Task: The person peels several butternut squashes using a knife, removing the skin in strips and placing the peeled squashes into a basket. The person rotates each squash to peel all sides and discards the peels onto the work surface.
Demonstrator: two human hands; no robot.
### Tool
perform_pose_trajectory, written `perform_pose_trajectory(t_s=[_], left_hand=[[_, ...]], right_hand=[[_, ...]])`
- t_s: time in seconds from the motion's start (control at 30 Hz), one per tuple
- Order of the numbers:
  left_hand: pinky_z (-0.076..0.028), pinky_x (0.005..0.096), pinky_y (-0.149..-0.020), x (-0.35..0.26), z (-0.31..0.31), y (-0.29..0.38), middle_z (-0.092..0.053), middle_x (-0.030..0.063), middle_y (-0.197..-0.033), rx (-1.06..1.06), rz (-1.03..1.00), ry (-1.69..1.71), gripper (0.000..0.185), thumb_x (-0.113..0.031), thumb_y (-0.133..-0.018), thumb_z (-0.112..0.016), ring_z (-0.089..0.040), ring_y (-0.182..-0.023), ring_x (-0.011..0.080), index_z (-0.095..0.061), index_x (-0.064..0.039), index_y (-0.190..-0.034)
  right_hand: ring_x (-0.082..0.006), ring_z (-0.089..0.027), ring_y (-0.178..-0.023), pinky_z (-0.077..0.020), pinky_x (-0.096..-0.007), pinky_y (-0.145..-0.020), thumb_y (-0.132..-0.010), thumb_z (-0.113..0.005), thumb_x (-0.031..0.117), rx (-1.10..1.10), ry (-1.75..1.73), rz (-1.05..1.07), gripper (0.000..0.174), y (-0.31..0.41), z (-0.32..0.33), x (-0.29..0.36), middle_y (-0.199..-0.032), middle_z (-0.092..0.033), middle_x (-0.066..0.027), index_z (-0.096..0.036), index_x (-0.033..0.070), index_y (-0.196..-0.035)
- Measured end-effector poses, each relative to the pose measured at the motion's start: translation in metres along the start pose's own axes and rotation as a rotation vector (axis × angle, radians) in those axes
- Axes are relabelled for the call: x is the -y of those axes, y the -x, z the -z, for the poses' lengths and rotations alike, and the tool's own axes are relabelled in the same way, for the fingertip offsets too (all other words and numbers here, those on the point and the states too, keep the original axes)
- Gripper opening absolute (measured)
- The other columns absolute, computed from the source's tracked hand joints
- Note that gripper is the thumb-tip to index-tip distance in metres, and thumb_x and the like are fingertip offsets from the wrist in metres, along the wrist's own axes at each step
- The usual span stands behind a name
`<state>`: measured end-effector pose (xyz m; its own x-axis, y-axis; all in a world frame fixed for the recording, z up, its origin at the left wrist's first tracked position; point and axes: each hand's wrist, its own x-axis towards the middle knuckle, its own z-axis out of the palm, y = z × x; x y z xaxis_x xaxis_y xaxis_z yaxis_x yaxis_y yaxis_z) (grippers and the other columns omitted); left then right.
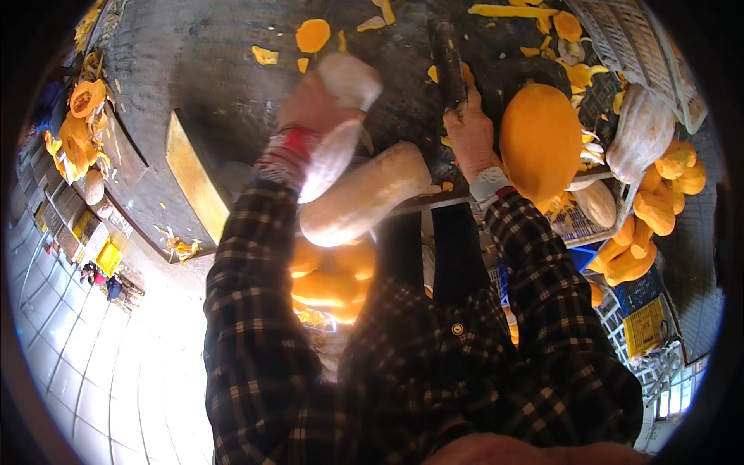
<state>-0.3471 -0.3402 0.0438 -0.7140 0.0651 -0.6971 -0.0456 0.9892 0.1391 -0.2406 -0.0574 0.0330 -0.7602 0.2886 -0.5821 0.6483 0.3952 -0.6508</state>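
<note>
My left hand (314, 110), blurred by motion, is closed around the middle of a pale unpeeled squash (349, 81). Its lower end shows below the hand, beside a second unpeeled squash (366, 195) at the table's near edge. My right hand (469, 139) grips the handle of a dark-bladed knife (447, 61), which points away from me over the table (401, 75). Just right of that hand is a large peeled orange squash (540, 145). A round orange slice (313, 36) and small peel scraps (265, 55) lie beyond my left hand.
A slatted plastic crate (633, 46) stands at the far right, near an unpeeled squash (642, 133). Peeled squashes (654, 209) are piled farther right, and more (331, 285) sit below the table edge. An upright board (195, 171) stands left, with cut squash (81, 136) beyond.
</note>
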Motion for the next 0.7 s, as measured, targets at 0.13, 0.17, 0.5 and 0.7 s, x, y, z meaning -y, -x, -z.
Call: perform_pose_trajectory(t_s=[0.13, 0.17, 0.5, 0.7], left_hand=[[-0.056, 0.0439, -0.103, 0.115, 0.003, -0.016, -0.067, 0.0349, -0.135, -0.171, 0.243, 0.110, 0.115, -0.064, -0.069, -0.093, -0.070, -0.123, 0.0383, -0.054, 0.020, -0.138], [-0.056, 0.0433, -0.102, 0.148, 0.005, -0.017, -0.070, 0.0322, -0.131, -0.239, 0.272, 0.154, 0.109, -0.062, -0.069, -0.093, -0.070, -0.122, 0.0365, -0.058, 0.019, -0.134], [-0.048, 0.0521, -0.115, 0.267, -0.026, 0.008, -0.062, 0.0344, -0.143, -0.636, 0.261, 0.301, 0.063, -0.032, -0.099, -0.060, -0.058, -0.133, 0.0511, -0.057, 0.012, -0.143], [-0.047, 0.0594, -0.112, 0.138, -0.125, 0.200, -0.052, 0.0287, -0.149, -0.808, -0.167, 0.068, 0.056, -0.029, -0.103, -0.072, -0.054, -0.134, 0.0492, -0.058, 0.003, -0.146]], right_hand=[[-0.0467, -0.073, -0.087, -0.0598, -0.0512, -0.080, -0.094, -0.070, 0.021, -0.012, -0.017, 0.084, 0.056, 0.031, 0.030, -0.023, -0.092, -0.074, -0.0238, -0.054, 0.007, -0.147], [-0.0467, -0.073, -0.088, -0.0598, -0.0509, -0.081, -0.094, -0.070, 0.020, -0.018, 0.014, 0.102, 0.054, 0.042, 0.034, -0.030, -0.093, -0.074, -0.0235, -0.055, 0.007, -0.145], [-0.0428, -0.072, -0.099, -0.0592, -0.0495, -0.084, -0.097, -0.072, 0.025, -0.014, 0.184, 0.145, 0.050, 0.150, 0.018, -0.114, -0.113, -0.072, -0.0213, -0.062, 0.014, -0.144], [-0.0410, -0.069, -0.102, -0.0583, -0.0491, -0.084, -0.098, -0.068, 0.026, 0.056, 0.251, 0.132, 0.048, 0.154, 0.004, -0.133, -0.112, -0.068, -0.0192, -0.060, 0.012, -0.144]])
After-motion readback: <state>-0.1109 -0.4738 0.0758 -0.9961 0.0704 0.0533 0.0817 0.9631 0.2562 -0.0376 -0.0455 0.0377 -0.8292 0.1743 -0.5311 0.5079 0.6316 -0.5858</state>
